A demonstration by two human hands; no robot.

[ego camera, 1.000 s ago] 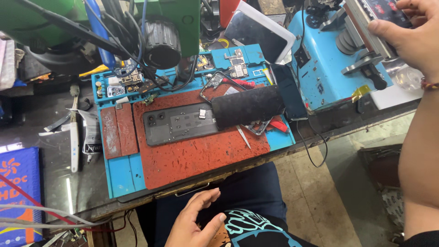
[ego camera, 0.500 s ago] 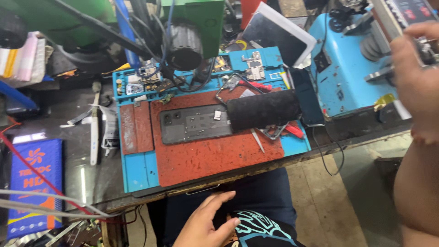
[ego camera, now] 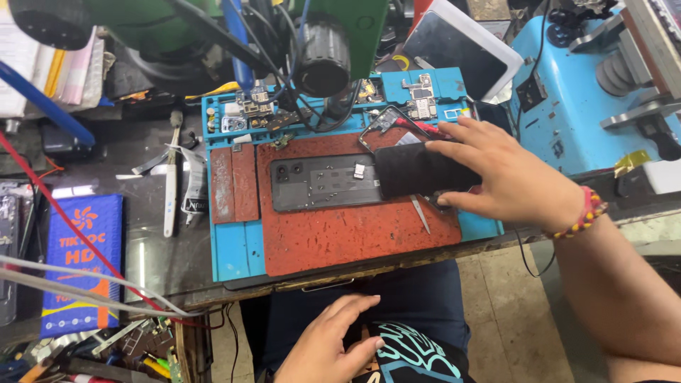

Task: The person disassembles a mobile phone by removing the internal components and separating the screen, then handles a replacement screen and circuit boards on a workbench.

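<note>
Right hand (ego camera: 507,177) dropped from the blue machine (ego camera: 574,106) at 2 o'clock onto the black screen panel (ego camera: 418,170), fingers spread gripping its edges, left hand (ego camera: 330,347) open, resting on lap.

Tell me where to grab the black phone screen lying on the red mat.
Probably grip the black phone screen by its two long edges, coming from the right side, where the right hand already rests on it. It lies flat on the red mat, and its left end overlaps the dark phone body.

Table (ego camera: 152,255): dark, glossy top | blue work mat (ego camera: 234,248) at centre, reaching front edge | white-handled tool (ego camera: 171,181) left of mat | blue booklet (ego camera: 79,262) far left | blue machine (ego camera: 567,106) right
</note>
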